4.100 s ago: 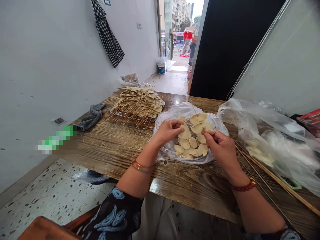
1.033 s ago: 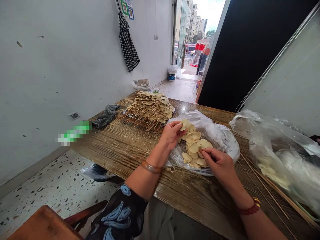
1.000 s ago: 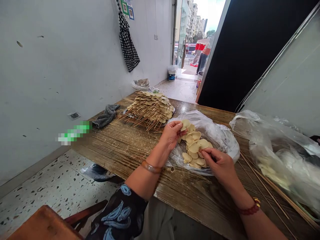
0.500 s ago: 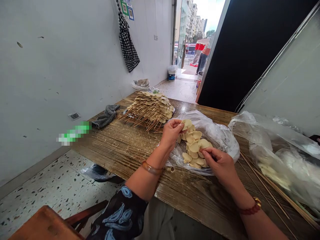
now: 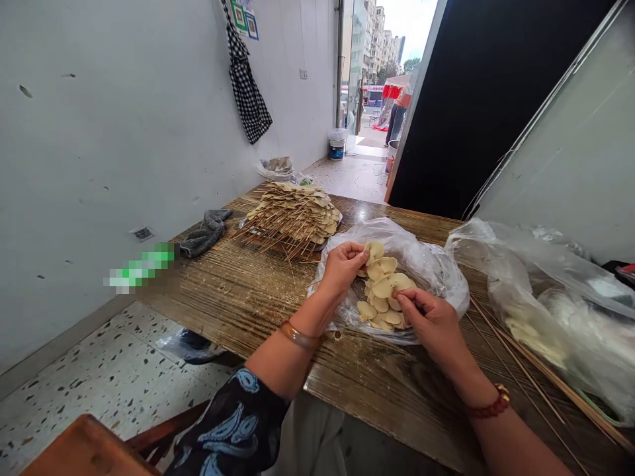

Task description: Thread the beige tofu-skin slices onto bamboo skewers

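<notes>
My left hand (image 5: 341, 270) is closed in a pinch on the edge of a thin, pale, round slice (image 5: 376, 250). Lower and to the right, my right hand (image 5: 435, 325) pinches another pale slice (image 5: 401, 282) between thumb and fingertips. Whether a stick is also in its fingers, I cannot tell. Below both hands, several similar slices (image 5: 380, 305) lie overlapping on a crumpled clear plastic bag (image 5: 441, 272). Further back, a big heap of skewered slices (image 5: 297, 215) rests on a tray, its thin sticks pointing toward me.
Bare wooden sticks (image 5: 526, 370) lie on the wooden table (image 5: 238, 291) to the right, beside another plastic bag (image 5: 560, 311) with pale contents. A dark grey cloth (image 5: 206, 233) sits at the table's left edge. A wooden chair (image 5: 89, 449) stands at lower left.
The view has shifted slightly, so the scene sits a little further left. My left hand and its slice have moved slightly right over the pile; my right hand keeps its pinch.
</notes>
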{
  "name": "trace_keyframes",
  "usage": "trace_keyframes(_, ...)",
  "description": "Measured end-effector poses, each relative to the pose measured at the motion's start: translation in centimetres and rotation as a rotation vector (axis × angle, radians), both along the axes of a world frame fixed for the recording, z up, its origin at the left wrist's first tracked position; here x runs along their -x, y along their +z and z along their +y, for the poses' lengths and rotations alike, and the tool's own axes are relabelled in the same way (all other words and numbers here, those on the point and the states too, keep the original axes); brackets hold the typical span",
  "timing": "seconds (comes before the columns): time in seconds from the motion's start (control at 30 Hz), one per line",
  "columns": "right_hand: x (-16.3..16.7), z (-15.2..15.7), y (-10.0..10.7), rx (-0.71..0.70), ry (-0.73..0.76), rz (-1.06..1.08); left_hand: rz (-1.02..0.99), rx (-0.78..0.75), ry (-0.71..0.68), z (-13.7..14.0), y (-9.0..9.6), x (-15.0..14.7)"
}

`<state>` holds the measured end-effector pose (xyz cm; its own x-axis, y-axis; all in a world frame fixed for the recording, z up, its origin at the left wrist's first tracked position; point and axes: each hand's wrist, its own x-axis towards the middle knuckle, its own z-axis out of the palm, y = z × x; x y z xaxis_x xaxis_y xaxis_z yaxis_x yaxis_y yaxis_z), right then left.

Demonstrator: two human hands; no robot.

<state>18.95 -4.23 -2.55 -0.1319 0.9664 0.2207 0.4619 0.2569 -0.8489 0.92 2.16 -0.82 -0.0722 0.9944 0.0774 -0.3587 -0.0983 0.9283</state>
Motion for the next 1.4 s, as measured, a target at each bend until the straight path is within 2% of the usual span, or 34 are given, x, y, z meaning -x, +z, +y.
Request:
trace_keyframes(0.1, 0.0, 0.1, -0.1, 0.029, -0.008, 0.043, -0.01, 0.006, -0.051, -0.1, -0.1, -0.2)
trace_keyframes(0.23, 0.0, 0.1, -0.1, 0.048, -0.008, 0.103, -0.134, 0.082, -0.102, 0.0, 0.2, 0.1)
trace_keyframes(0.47, 0.1, 0.1, -0.4, 0.025, 0.014, 0.07, -0.234, 0.092, -0.391, -0.5, 0.6, -0.3)
trace_keyframes(0.73, 0.4, 0.2, -0.5, 0.116, 0.09, 0.106, -0.338, 0.087, -0.307, -0.2, 0.7, 0.2)
trace_keyframes(0.97, 0.6, 0.5, -1.3, 0.155, 0.058, 0.193, -0.304, 0.094, -0.299, -0.3, 0.7, -0.1)
trace_keyframes(1.4, 1.0, 0.3, -0.9, 0.109, -0.024, 0.217, -0.241, 0.102, -0.276, -1.0, 0.4, -1.6)
